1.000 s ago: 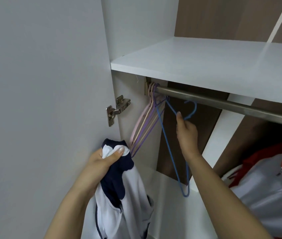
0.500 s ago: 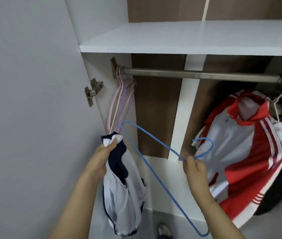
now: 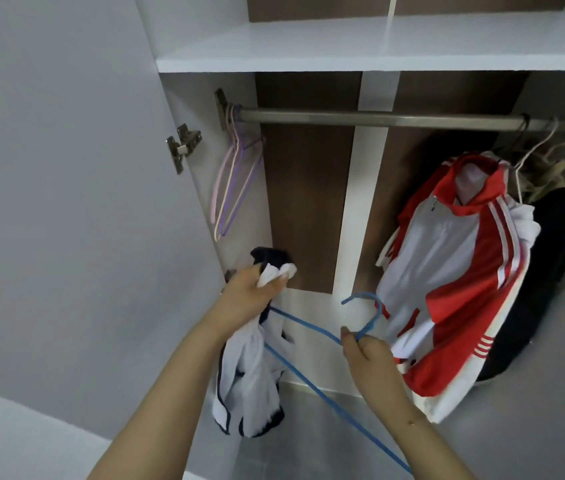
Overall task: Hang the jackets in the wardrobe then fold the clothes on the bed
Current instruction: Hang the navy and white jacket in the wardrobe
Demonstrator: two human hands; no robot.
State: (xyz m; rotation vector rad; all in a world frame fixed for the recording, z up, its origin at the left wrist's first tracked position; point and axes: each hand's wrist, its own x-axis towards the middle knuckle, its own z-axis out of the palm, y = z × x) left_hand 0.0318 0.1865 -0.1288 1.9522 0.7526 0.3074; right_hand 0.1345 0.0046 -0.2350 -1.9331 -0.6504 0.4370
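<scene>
My left hand (image 3: 251,292) grips a white and navy jacket (image 3: 250,379) by its bunched collar; the rest hangs below the hand. My right hand (image 3: 366,355) pinches a blue wire hanger (image 3: 312,372) just under its hook, in front of the open wardrobe. One arm of the hanger runs toward the jacket, the other slants down past my right forearm. Above, the metal rail (image 3: 360,118) spans the wardrobe. A red and white jacket (image 3: 447,282) hangs at the rail's right end.
Pink, yellow and purple spare hangers (image 3: 236,181) hang at the rail's left end, beside the open door (image 3: 59,202) and its hinge (image 3: 182,143). A white shelf (image 3: 360,43) sits above the rail. Dark garments (image 3: 544,271) hang behind the red jacket.
The blue hanger came off the rail and now sits lower, in my right hand at waist height. The left hand kept its hold on the jacket. The view dropped and pulled back.
</scene>
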